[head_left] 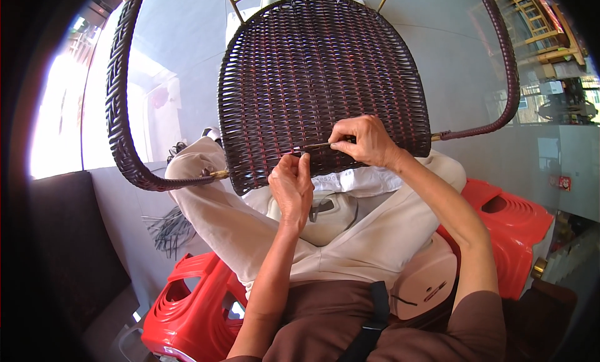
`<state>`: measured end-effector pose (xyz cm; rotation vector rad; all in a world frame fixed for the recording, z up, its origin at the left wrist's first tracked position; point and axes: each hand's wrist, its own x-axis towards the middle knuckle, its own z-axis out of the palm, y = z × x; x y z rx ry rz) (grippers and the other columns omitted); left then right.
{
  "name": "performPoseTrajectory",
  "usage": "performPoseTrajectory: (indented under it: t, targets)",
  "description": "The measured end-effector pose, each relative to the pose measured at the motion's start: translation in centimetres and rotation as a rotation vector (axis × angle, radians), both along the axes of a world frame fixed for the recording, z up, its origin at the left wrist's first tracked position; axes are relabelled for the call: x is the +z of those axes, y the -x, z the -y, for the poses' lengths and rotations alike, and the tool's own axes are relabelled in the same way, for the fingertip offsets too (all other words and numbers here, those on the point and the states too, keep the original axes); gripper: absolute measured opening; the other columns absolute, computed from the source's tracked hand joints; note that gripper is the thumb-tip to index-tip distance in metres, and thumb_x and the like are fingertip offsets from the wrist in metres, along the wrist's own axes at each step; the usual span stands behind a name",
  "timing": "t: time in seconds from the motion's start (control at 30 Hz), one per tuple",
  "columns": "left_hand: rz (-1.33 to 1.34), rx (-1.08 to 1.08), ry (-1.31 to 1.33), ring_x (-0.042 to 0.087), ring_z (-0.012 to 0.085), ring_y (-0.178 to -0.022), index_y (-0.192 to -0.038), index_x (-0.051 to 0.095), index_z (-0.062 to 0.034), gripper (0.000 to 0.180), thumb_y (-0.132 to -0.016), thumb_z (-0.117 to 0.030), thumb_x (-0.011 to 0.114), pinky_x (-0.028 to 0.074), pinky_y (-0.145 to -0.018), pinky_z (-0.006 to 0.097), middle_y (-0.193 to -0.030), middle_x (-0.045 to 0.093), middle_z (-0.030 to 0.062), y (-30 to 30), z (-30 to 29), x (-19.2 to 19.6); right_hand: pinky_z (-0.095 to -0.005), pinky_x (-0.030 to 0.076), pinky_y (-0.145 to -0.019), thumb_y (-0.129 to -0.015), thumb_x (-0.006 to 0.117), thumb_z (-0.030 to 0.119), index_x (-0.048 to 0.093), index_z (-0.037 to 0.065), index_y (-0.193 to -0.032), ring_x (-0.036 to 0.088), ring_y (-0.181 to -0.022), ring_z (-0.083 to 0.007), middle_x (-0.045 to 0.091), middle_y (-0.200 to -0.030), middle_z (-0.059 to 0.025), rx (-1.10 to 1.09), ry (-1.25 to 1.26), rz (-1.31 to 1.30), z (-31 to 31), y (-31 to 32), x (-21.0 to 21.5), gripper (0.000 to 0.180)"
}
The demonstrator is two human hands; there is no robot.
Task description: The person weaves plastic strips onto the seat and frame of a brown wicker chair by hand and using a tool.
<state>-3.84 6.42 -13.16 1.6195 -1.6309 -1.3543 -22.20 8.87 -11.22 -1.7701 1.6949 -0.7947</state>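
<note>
Grey smooth floor (437, 56) fills the upper half of the frame; bright daylight enters at the far left edge.

Centre frame: dark brown woven chair seat (315, 81), tilted up facing the camera, lower edge resting over the person's lap. Curved wicker-wrapped arm frame (119, 112) loops from the upper left down to the seat's lower left corner; a matching curve runs down the upper right. Bare brass-coloured metal shows where the wrapping ends at both sides.

Right hand (365, 140), centre frame just right of middle: fingers closed narrow, thumb and forefinger pinching a thin rod-like tool (315, 146) that lies roughly level against the weave near the seat's lower edge.

Left hand (290, 187), just below and left of the right hand: fingers curled in, thumb up, tips touching the seat's lower edge at the tool's left end. Whether it grips a strand, cannot tell.

Lower frame: beige trousers (250, 228) across the lap; 2 red plastic stools (187, 299), 1 at lower left, 1 at right. Bundle of dark strands (165, 228) on the floor at left, beside the knee.
</note>
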Motion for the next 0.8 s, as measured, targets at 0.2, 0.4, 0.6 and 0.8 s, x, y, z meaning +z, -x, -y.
performPoseTrajectory:
  t: [0.2,0.4,0.6,0.8]
  targets:
    - [-0.046,-0.020,-0.021,0.045,0.0068,-0.038,-0.066,0.053,0.0039,0.031,-0.086,-0.018,0.061,0.034,-0.034,0.023,-0.048,0.049,0.0019,-0.1,0.2,0.4,-0.0271,0.044,-0.055,-0.063,0.067,0.014,0.066,0.007,-0.071,0.054,-0.054,-0.0112,0.060,-0.059,-0.0020,0.121,-0.404,0.184,3.1,1.4,0.7,0.011]
    - [-0.033,-0.040,-0.015,0.045,0.0069,-0.038,-0.066,0.053,0.0042,0.031,-0.086,-0.018,0.061,0.035,-0.034,0.023,-0.048,0.050,0.0018,-0.2,0.2,0.3,-0.0287,0.043,-0.053,-0.064,0.068,0.017,0.068,0.007,-0.074,0.051,-0.053,-0.0115,0.055,-0.055,-0.0014,0.051,-0.402,0.183,2.3,0.8,0.2,0.014]
    - [-0.044,-0.034,-0.024,0.045,0.0066,-0.039,-0.067,0.054,0.0052,0.030,-0.086,-0.018,0.061,0.035,-0.035,0.023,-0.048,0.050,0.0017,0.0,0.2,1.0,-0.0248,0.042,-0.046,-0.068,0.067,0.010,0.066,0.003,-0.074,0.052,-0.048,-0.0081,0.058,-0.056,-0.0029,0.068,-0.427,0.332,2.4,1.1,0.2,0.009]
    - [-0.028,-0.026,-0.020,0.037,0.0033,-0.045,-0.065,0.054,0.0048,0.031,-0.084,-0.017,0.064,0.030,-0.039,0.023,-0.048,0.046,-0.0016,0.1,0.3,1.6,-0.0193,0.039,-0.037,-0.073,0.065,0.008,0.064,0.000,-0.075,0.052,-0.044,-0.0068,0.059,-0.057,-0.0037,0.113,-0.613,0.465,3.4,1.7,1.1,0.008]
